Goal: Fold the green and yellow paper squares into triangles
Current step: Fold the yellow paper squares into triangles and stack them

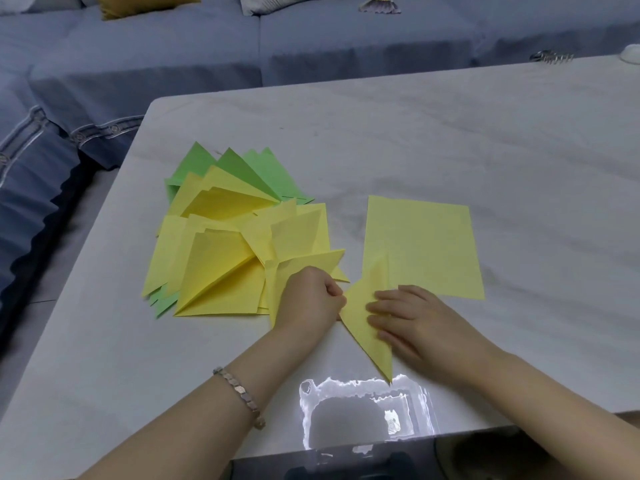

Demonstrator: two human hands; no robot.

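Yellow paper triangle [356, 325] on white marble table [450, 133]; blue fabric sofa [173, 57] at twelve o'clock
Right hand [412, 323] flat on it; left hand [311, 299] clenched at nine o'clock

White marble-pattern table top [415, 133]: smooth, glossy, mirrors bright light at near edge. Yellow square paper sheet [422, 244]: thin, matt, flat. Yellow folded paper triangle [363, 317]: matt, sharp crease. Pile of green and yellow folded paper triangles [221, 258]: matt. Blue sofa [173, 46]: matt cloth cover, pleated skirt. Pinkish link bracelet [242, 396]: metal look, soft shine.
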